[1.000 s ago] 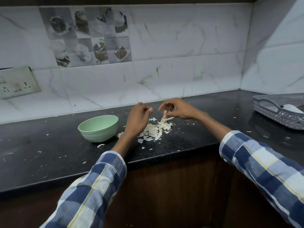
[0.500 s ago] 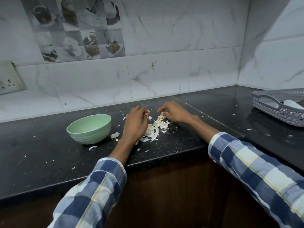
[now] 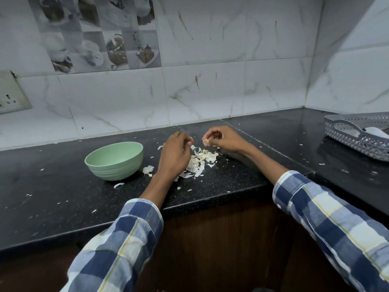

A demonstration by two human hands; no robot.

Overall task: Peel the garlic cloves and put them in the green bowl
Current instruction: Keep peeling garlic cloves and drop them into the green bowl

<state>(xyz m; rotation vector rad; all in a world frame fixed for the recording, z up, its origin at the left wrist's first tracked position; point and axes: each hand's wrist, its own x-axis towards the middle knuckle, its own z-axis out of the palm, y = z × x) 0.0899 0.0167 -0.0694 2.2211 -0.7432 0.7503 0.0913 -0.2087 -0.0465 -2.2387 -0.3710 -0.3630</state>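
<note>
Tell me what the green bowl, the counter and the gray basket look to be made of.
Green bowl: likely matte plastic or melamine; even pastel colour, dull sheen, ridged side.
Counter: polished black stone, probably granite; fine pale speckles and a glossy surface.
Gray basket: moulded plastic; perforated rim, faceted wall and cut-out handle.

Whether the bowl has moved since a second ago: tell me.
No. The bowl sits just behind the same peel scrap on the counter as before; only the camera shifted.
</note>
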